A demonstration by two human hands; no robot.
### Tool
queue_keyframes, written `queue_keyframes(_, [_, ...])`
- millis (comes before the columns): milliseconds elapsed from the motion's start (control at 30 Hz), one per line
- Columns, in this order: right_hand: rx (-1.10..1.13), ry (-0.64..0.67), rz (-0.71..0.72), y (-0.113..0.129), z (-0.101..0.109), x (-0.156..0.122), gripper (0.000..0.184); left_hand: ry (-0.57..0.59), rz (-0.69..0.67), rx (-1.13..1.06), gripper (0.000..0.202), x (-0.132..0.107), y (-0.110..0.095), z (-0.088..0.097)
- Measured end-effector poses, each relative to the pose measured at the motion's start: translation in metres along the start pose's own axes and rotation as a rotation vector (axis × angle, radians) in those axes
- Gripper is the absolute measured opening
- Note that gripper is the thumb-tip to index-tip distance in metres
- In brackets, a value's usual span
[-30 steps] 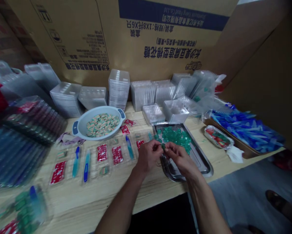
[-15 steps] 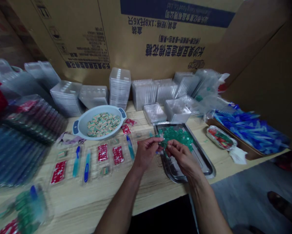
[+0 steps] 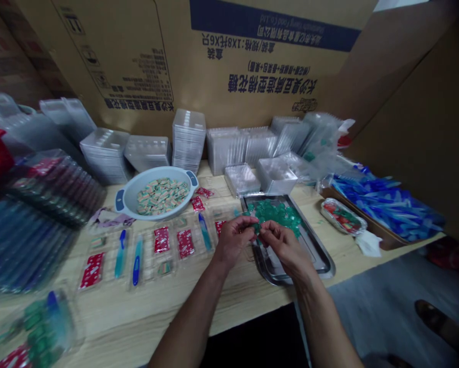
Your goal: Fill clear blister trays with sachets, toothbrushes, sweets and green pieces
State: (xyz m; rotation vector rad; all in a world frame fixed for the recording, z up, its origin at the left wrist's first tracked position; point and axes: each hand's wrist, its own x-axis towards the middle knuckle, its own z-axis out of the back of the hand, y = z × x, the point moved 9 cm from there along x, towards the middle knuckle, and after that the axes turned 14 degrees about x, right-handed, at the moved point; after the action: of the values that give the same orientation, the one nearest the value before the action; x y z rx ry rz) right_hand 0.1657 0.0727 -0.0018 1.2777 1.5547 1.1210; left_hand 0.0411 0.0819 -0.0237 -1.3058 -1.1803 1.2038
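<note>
My left hand (image 3: 232, 238) and my right hand (image 3: 281, 244) meet fingertip to fingertip over the near left corner of a steel tray (image 3: 317, 254). Both pinch a small green piece (image 3: 256, 230) between them. A heap of green pieces (image 3: 279, 213) fills the far half of the tray. Left of my hands lie open clear blister packs (image 3: 168, 245) holding red sachets and blue and teal sticks.
A pale blue bowl of wrapped candies (image 3: 157, 196) stands behind the packs. Stacks of clear trays (image 3: 187, 138) line the cardboard wall. Blue items in a bag (image 3: 386, 207) and a small foil dish (image 3: 343, 215) lie at the right. Filled packs (image 3: 41, 204) pile at the left.
My hands have stayed together at the tray's corner, shifting only slightly while working the green piece; the left fingers opened a bit and then closed again.
</note>
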Motion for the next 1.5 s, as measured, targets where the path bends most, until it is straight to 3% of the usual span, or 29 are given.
queue_keyframes(300, [0.004,0.032,-0.042,-0.004,-0.002,-0.004,0.041,-0.106,-0.107,0.318,0.034,-0.003,-0.003,0.010])
queue_keyframes(433, [0.052,0.006,-0.071,-0.005,0.003,0.000,0.042,-0.104,-0.054,0.191,0.027,-0.002,-0.006,0.014])
queue_keyframes(600, [0.065,-0.075,-0.023,-0.003,0.011,0.005,0.042,-0.016,0.061,-0.090,0.027,-0.002,0.000,0.009])
queue_keyframes(833, [-0.008,0.005,0.025,0.003,-0.005,-0.003,0.041,-0.087,0.047,-0.093,0.025,-0.001,0.002,0.011])
queue_keyframes(1033, [0.042,-0.126,0.034,0.006,0.005,0.000,0.042,-0.033,0.117,-0.229,0.035,-0.002,0.006,0.006])
queue_keyframes(1133, [0.043,-0.078,0.038,0.005,-0.005,0.002,0.041,-0.013,0.076,-0.187,0.030,-0.001,0.002,0.003])
queue_keyframes(1233, [0.026,-0.073,0.074,0.006,-0.011,0.002,0.042,-0.072,0.003,-0.046,0.020,0.000,-0.003,0.008])
queue_keyframes(1400, [-0.049,-0.112,0.105,0.003,-0.008,0.003,0.046,-0.205,-0.221,0.203,0.018,-0.007,-0.022,0.015])
queue_keyframes(1500, [-0.142,-0.162,0.159,0.003,-0.001,0.001,0.041,-0.271,-0.286,0.308,0.018,-0.012,-0.030,0.017])
